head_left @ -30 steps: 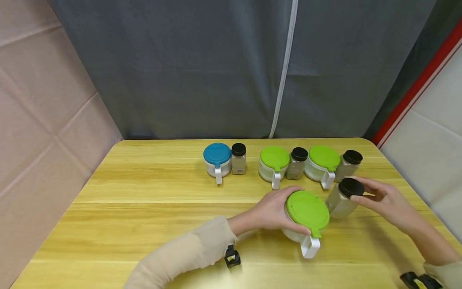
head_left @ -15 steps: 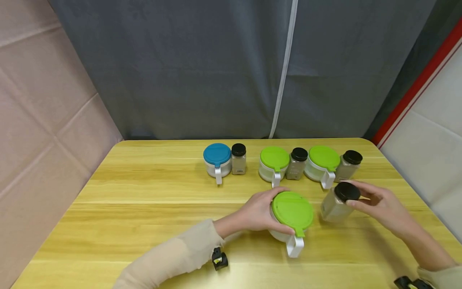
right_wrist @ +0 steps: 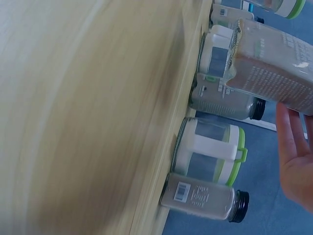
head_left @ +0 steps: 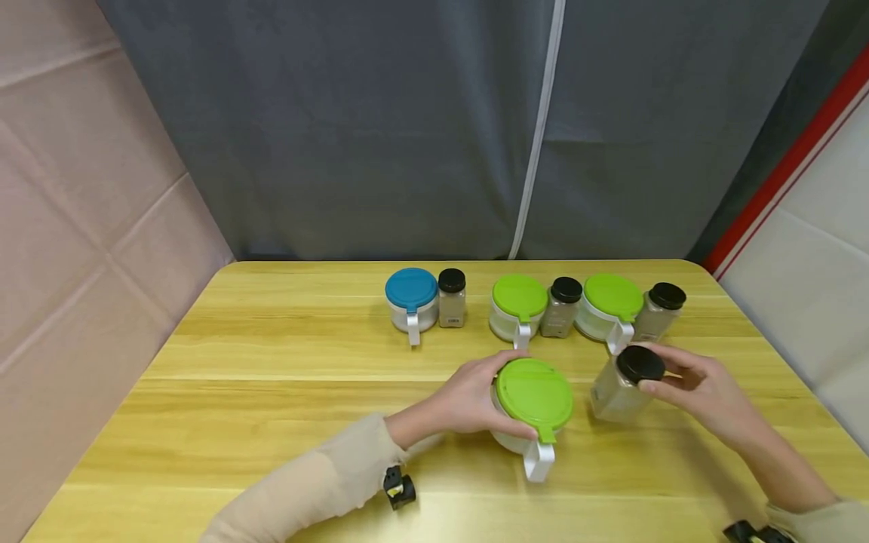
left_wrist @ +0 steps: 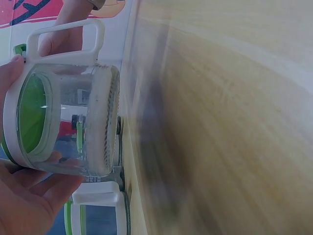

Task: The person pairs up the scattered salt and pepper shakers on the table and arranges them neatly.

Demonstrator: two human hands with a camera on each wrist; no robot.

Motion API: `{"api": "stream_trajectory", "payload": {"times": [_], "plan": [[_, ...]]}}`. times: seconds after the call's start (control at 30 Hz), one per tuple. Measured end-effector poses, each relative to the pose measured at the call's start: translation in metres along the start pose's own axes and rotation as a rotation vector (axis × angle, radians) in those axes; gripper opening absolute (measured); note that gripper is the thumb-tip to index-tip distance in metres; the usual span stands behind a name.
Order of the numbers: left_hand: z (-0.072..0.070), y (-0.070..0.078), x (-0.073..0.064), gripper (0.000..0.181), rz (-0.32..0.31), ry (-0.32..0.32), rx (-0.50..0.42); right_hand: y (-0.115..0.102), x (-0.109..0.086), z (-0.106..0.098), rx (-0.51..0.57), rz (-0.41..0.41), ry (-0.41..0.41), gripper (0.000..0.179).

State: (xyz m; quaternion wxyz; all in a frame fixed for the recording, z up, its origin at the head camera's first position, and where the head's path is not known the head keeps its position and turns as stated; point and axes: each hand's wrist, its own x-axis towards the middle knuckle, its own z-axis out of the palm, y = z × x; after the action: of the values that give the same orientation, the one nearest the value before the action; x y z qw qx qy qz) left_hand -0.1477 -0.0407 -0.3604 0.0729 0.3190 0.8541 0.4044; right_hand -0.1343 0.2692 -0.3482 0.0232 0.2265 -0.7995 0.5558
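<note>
My left hand (head_left: 475, 396) grips a clear jar with a green lid (head_left: 534, 400) from its left side; its white handle points toward me. In the left wrist view this glass jar (left_wrist: 73, 117) is see-through and hangs close over the wood, fingers and thumb about its lid end. My right hand (head_left: 699, 385) holds a spice bottle (head_left: 614, 392) by its black cap, a little to the right of the jar. The bottle (right_wrist: 269, 61) shows a printed side and pale brownish contents in the right wrist view, lifted off the table.
Along the back of the wooden table (head_left: 271, 392) stand a blue-lidded jar (head_left: 411, 294) beside a black-capped bottle (head_left: 452, 302), then a green-lidded jar (head_left: 519, 302), a bottle (head_left: 562, 309), another green-lidded jar (head_left: 611, 302) and another bottle (head_left: 658, 313). A grey curtain (head_left: 373, 136) hangs behind.
Both hands have moved left across the table, the left with the green-lidded jar, the right with the spice bottle. The gap between jar and bottle has widened slightly. The back row stays put.
</note>
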Motion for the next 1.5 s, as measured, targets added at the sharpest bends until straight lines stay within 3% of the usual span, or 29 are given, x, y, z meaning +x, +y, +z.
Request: {"api": "stream_trajectory", "payload": {"times": [0.3,0.63,0.77,1.1,1.5], "plan": [[-0.008,-0.008,-0.007,0.089,0.021,0.028,-0.021,0.000,0.004,0.008,0.105,-0.042,-0.015,0.045],[-0.018,-0.015,-0.016,0.087,0.050,0.040,-0.031,-0.006,0.007,0.018,0.118,-0.055,0.000,0.047],[-0.021,-0.016,-0.020,0.088,0.034,0.043,-0.019,-0.008,0.007,0.023,0.141,-0.056,-0.011,0.046],[-0.028,-0.020,-0.029,0.088,0.018,0.028,-0.043,-0.012,0.009,0.033,0.062,-0.064,-0.004,0.046],[-0.036,-0.026,-0.041,0.089,-0.003,0.030,-0.068,-0.015,0.017,0.048,0.129,-0.124,-0.067,0.046]]}}
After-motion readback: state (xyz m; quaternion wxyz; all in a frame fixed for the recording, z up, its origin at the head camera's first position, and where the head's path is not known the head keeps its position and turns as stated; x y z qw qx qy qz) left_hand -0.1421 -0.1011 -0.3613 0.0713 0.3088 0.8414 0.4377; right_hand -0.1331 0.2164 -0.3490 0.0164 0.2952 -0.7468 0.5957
